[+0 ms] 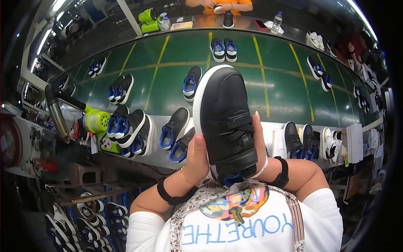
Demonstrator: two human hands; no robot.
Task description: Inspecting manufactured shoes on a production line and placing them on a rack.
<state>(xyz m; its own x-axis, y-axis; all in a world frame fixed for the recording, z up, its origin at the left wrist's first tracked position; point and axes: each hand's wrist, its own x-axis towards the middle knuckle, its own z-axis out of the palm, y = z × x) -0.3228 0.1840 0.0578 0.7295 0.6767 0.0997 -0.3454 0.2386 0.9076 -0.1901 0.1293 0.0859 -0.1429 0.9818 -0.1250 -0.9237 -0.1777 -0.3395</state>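
Observation:
Close before me a black sneaker [224,98] with a white sole is raised, its toe up and its blue-lined opening low, near my chest. My left hand [197,157] grips it along the white sole side, the thumb pressed to the edge. Against its other side lies my right hand [259,143], also closed round the shoe; most fingers of both hands are hidden behind it. Just left of my left hand, a pair of black sneakers [174,128] with blue linings rests on the metal ledge.
Beyond the ledge runs a green conveyor belt [168,84] with yellow lines, carrying several sneakers. A lime-green heat gun [97,120] stands at left beside stacked sneakers [136,130]. More shoes [299,140] and a white box [354,143] are at right. Across the belt sits a person in orange [239,5].

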